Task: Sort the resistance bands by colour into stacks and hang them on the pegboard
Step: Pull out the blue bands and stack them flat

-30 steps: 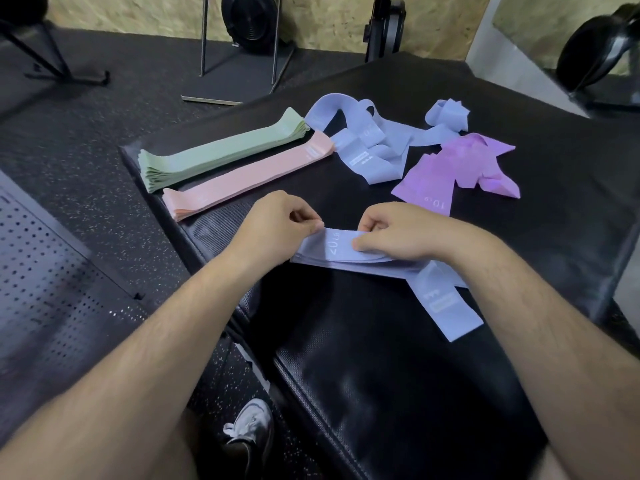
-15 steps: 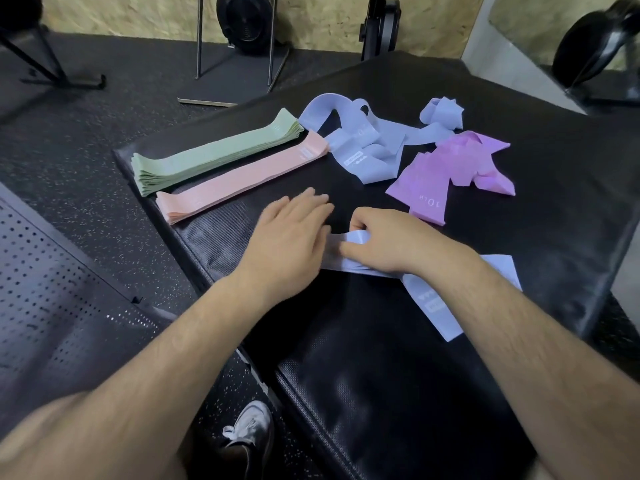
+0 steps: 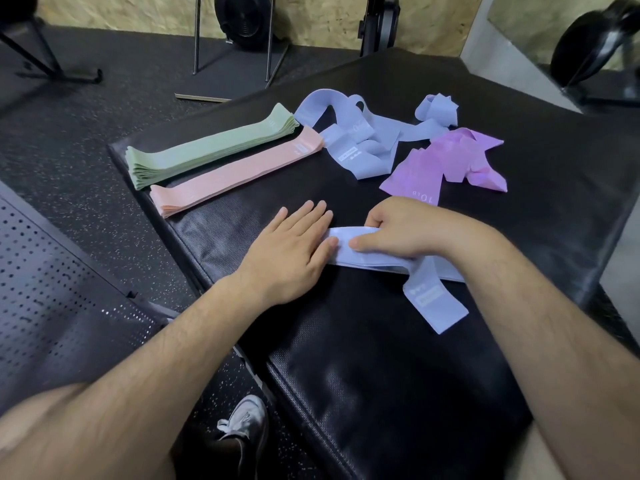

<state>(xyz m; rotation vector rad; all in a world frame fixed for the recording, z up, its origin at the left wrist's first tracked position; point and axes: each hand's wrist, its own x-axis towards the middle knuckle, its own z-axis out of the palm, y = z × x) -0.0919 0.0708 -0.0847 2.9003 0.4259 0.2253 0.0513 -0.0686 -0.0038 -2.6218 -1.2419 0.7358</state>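
Pinching a blue band (image 3: 367, 252), the right hand (image 3: 412, 230) hides its middle; left hand (image 3: 294, 247) lies flat, empty.

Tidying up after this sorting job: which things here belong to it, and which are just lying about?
Job: green stack, pink stack, loose blue bands, purple bands, blue band under both hands, pegboard.

Lying about: metal stand, black chair.

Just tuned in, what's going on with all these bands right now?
A person is sorting resistance bands on a black mat. The right hand holds blue bands while the left hand lies flat beside them, thumb at their end. Green stack and pink stack are neat; a blue pile and purple pile remain loose. Nothing is hung yet.
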